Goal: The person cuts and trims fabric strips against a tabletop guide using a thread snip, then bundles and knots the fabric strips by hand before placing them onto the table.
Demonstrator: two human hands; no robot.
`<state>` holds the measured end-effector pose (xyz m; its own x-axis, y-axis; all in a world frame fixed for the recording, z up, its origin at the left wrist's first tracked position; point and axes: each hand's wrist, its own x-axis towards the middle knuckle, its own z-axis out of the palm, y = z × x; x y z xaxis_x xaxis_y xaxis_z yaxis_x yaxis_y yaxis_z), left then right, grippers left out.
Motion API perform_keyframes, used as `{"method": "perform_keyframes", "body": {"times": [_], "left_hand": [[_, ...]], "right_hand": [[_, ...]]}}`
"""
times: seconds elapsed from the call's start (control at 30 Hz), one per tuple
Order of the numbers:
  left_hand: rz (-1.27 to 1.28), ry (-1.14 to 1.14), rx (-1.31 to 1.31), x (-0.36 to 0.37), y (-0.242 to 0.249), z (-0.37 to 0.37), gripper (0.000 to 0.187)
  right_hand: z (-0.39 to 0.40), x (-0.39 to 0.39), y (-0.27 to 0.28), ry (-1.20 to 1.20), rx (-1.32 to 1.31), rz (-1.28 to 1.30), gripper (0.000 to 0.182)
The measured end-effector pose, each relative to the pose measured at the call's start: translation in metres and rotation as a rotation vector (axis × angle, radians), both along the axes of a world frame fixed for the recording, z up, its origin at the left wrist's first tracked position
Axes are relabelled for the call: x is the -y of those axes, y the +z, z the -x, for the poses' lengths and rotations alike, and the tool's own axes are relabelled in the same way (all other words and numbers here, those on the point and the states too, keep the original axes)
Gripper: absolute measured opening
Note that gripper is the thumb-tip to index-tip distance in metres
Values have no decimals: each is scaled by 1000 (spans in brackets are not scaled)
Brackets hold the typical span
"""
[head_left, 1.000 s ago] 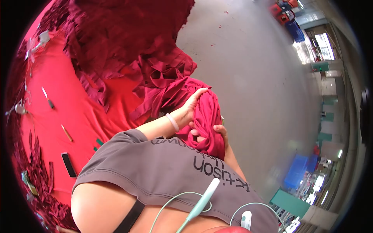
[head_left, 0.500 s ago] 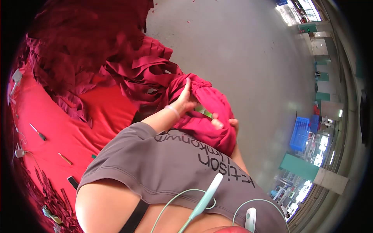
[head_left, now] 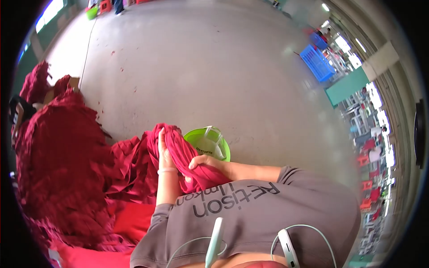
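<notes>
A thick, twisted bundle of dark red fabric [head_left: 185, 154] lies between both my hands, in front of my grey shirt. My left hand [head_left: 165, 154], with a pale band at the wrist, presses along the bundle's left side, its fingers stretched up the cloth and partly hidden. My right hand [head_left: 205, 161] grips the bundle from the right, thumb on top, other fingers underneath. From my left hand, loose folds run left into a large heap of dark red fabric strips [head_left: 62, 165]. Just beyond my right hand stands a green tub [head_left: 226, 149] with a white strap or bag in it.
Bright red cloth [head_left: 132, 223] is spread at the lower left. Grey floor [head_left: 201, 80] stretches ahead, with small red scraps on it. Farther off are a blue crate [head_left: 317, 62], a green basin [head_left: 91, 12] and a person's legs [head_left: 118, 5]. Corded pale devices hang at my chest.
My view has swung, bringing the green tub and more floor into sight. The fabric loop between my hands has closed into a narrower bundle, and my right hand now lies over it.
</notes>
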<state>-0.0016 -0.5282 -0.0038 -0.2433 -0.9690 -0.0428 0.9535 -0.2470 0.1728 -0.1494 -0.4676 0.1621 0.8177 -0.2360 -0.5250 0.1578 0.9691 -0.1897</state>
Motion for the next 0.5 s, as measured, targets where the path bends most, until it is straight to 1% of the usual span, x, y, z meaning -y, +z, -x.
{"method": "perform_keyframes", "body": {"times": [0.03, 0.07, 0.1, 0.13, 0.2, 0.23, 0.27, 0.3, 0.33, 0.37, 0.4, 0.43, 0.47, 0.5], "left_hand": [[179, 171, 314, 3, -35, 8, 46], [209, 213, 421, -2, -42, 7, 44], [235, 256, 531, -7, -49, 6, 42], [256, 301, 640, -13, -55, 5, 40], [-243, -124, 57, -11, -60, -4, 44], [-566, -246, -256, -9, -60, -8, 50], [-430, -174, 6, -19, -62, 2, 61], [-325, -94, 279, -32, -32, 14, 72], [-457, -102, 181, -44, 11, 14, 81], [-338, -71, 285, -42, -45, 14, 97], [-181, -388, -97, -54, -35, 21, 88], [-58, -510, -237, -58, -29, 24, 83], [2, -495, -247, -57, -23, 24, 78], [48, -426, -204, -54, -15, 23, 73]], "right_hand": [[0, -6, -2, 10, -87, 35, 25], [-1, -10, -5, 25, -180, 67, 25], [-2, -14, -2, 37, -191, 106, 20], [3, -16, -4, 80, -119, 5, 20], [12, -20, 0, 20, -89, -138, 20], [17, -19, -6, 7, 94, -104, 19], [23, -14, -11, -3, 279, -59, 19], [36, -19, -2, -99, -50, 850, 24], [47, -26, 5, -210, -425, 1733, 39], [48, -25, 0, -264, -410, 1612, 42], [48, -23, 1, -284, -386, 1549, 44], [46, -22, 6, -307, -363, 1486, 46], [46, -18, 15, -257, -379, 1621, 46], [42, -13, 22, -211, -390, 1759, 46]]}}
